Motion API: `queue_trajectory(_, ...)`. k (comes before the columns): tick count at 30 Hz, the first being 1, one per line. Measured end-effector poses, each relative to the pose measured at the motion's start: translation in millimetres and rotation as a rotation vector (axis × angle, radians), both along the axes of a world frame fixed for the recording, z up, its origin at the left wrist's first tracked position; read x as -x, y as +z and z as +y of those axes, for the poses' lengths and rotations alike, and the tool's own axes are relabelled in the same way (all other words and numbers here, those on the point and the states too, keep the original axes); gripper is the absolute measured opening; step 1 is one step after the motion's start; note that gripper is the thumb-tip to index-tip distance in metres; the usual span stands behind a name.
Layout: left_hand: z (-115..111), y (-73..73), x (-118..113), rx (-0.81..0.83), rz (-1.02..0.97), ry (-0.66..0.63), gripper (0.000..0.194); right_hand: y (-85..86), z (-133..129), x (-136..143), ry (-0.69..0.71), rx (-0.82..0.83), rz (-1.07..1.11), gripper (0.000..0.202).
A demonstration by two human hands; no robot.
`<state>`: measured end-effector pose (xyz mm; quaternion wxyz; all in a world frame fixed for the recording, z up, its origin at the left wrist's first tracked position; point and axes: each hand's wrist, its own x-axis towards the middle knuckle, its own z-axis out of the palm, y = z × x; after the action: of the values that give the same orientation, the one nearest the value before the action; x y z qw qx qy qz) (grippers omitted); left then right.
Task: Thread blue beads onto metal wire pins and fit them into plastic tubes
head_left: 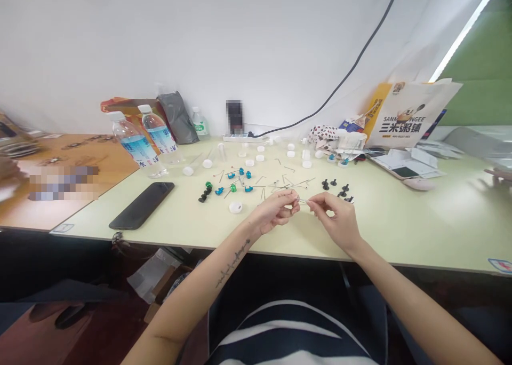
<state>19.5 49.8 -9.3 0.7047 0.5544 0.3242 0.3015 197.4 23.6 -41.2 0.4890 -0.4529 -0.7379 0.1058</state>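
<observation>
My left hand and my right hand meet above the front part of the pale table. Between their fingertips runs a thin metal pin; each hand pinches one end of it. Beyond them several thin metal pins lie scattered. Blue pieces and green pieces are left of the hands, with black pieces farther left. More black pieces lie just past my right hand. A round white cap rests left of my left hand.
A black phone and two water bottles stand or lie at left. Clear tubes with white caps line the back, near a power strip. A paper bag and white boxes are at right.
</observation>
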Motion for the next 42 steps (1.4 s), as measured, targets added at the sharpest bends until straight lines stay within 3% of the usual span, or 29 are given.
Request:
queue_trajectory(3,2,-2.0,0,0.089,-0.076,0.003,0.024,0.0,-1,1,-0.018,-0.059,-0.012,0.018)
queue_trajectory(10,2,-2.0,2,0.079,-0.094,-0.008,0.024,0.3,0,-1,-0.021,-0.070,-0.029,0.016)
queue_trajectory(17,0,-3.7,0,-0.054,-0.008,0.053,0.029,0.4,0,-1,-0.031,-0.042,-0.064,0.020)
queue_trajectory(28,-3,-4.0,-4,-0.373,0.292,0.215,0.029,-0.2,-3,1,-0.043,0.029,-0.103,0.022)
queue_trajectory(36,-6,3.0,-1,-0.343,0.244,0.172,0.030,-8.8,-4,0,-0.138,-0.187,-0.299,0.018)
queue_trajectory(39,-6,5.5,1,-0.296,0.197,0.138,0.031,-6.3,-6,2,-0.108,-0.128,-0.215,0.019)
queue_trajectory(42,-4,5.8,2,-0.240,0.135,0.118,0.032,-0.4,-7,5,-0.025,0.062,0.003,0.020)
